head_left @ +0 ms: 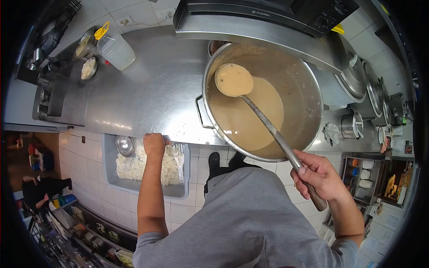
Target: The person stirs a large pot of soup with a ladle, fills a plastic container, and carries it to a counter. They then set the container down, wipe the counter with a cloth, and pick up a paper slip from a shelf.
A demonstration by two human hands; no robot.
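Evidently, in the head view, the right hand is wrapped round the ladle near the end of its long handle; the ladle's bowl is full of tan liquid and lies inside the pot, toward its left wall; the pot stands at the front edge of the counter.

With so brimming a load, I would keep the bowl level and over the pot, so that drips fall back inside; the grip so far down the handle makes the bowl feel heavy, I judge, so slow wrist movements suit it best.

The left hand is curled at the counter's front edge, above the tub of white, crumbly food; I cannot tell whether it grips that edge, the tub's rim or something else, as its fingers are hidden.

Also unclear are whether the handle rests on the pot's rim and whether the bowl touches the liquid below; the tub's far side is hidden under the counter's edge, as is whatever supports it.
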